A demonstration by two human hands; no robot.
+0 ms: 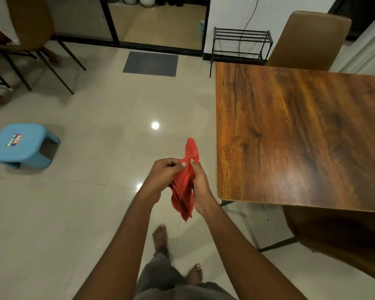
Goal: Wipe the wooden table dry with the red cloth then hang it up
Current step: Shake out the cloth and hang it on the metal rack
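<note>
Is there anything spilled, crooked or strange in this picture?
Nothing stands out. The left hand and right hand hold the bunched cloth over the floor, beside the table, which shows no puddle. The stool stands upright.

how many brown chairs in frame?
3: a chair beyond the wooden table, a chair at its near edge, a chair top left. Others may be hidden.

A home: wooden table [301, 135], chairs [307, 40], tiled floor [95, 191] (glossy), doormat [151, 63].

dim indoor | lamp glare on floor [155, 125] | edges warped
</note>
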